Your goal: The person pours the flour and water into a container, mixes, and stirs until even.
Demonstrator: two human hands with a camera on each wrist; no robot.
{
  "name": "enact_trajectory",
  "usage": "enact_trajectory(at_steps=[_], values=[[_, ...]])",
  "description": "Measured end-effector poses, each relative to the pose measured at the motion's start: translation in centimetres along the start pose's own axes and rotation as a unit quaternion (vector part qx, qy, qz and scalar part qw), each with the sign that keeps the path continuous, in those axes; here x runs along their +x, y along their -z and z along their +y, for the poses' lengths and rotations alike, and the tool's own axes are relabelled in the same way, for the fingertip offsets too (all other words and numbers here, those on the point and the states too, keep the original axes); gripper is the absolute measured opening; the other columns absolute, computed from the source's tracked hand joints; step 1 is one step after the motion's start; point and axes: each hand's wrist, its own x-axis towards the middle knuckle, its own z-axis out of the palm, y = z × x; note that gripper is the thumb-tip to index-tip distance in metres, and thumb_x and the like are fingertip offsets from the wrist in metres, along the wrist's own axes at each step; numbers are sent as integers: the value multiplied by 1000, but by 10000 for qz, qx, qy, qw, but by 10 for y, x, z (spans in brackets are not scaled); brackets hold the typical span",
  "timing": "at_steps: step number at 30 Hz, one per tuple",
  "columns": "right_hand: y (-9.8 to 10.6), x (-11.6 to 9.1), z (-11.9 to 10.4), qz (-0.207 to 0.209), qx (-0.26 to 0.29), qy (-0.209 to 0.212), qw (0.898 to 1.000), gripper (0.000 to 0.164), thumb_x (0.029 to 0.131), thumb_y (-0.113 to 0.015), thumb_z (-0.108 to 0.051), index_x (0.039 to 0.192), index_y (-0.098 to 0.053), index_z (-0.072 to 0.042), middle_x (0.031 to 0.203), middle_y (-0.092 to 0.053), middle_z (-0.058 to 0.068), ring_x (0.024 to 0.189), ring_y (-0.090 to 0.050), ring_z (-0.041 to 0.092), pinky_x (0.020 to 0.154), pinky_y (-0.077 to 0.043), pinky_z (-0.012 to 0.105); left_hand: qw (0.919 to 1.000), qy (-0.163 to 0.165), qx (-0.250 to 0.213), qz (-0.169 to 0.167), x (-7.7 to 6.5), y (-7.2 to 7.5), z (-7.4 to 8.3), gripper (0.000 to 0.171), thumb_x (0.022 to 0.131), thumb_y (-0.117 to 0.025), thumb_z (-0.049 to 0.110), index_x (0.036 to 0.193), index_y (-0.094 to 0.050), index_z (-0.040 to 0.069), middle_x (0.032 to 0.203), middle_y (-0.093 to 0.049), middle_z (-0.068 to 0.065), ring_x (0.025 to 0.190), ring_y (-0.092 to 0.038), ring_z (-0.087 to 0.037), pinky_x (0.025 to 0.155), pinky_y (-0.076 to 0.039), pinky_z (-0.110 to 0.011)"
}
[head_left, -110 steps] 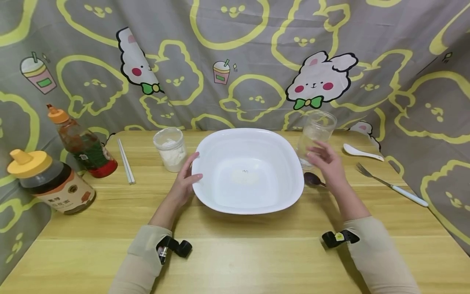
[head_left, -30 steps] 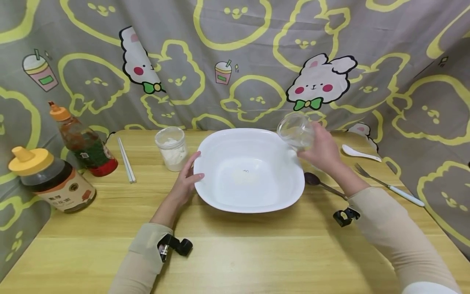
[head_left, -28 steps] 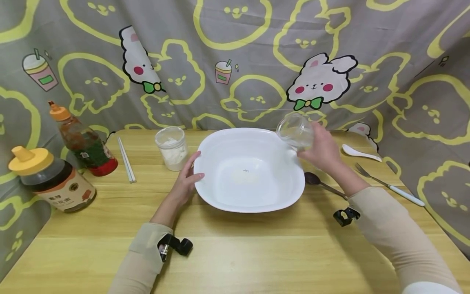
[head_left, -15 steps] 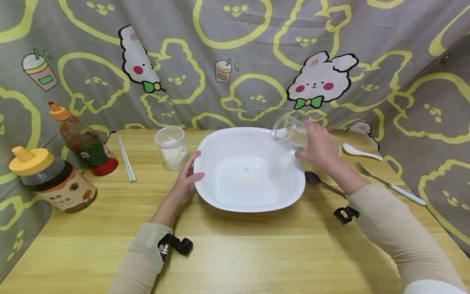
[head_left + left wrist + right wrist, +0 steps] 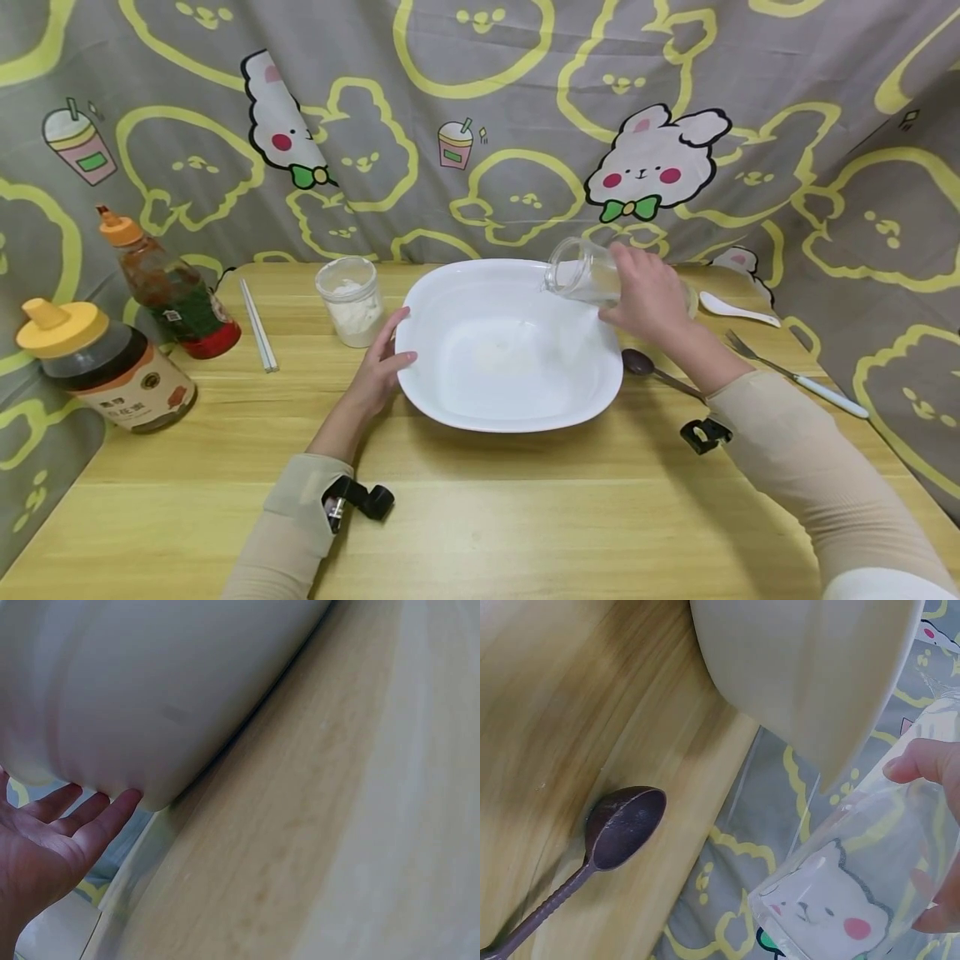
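Apparently pouring from a clear jar, held tipped in the curled right grip at one o'clock over the white basin; pinching the basin at nine o'clock with the left grip; likely calls next for tilting further

White rounded plastic basin held by left hand, clear cylindrical jar gripped by right hand, tilted over basin's rim

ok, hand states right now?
Left hand: holding the white basin by its rim.
Right hand: holding the clear jar, tilted.
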Motion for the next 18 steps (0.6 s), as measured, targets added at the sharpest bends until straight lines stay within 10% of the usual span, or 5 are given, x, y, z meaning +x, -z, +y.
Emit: enact_trajectory(at_steps=[18], values=[[4,2,-9,-120,54,100,9999,79,56,-74,-20,121,-35,1,112,-44,25,99,-40,43,76,-37,55,9999,-70,-44,-68,-1,0,1,66,77,-46,-2,136,-22,15,129,-29,-17,98,-47,-19,70,-50,-35]])
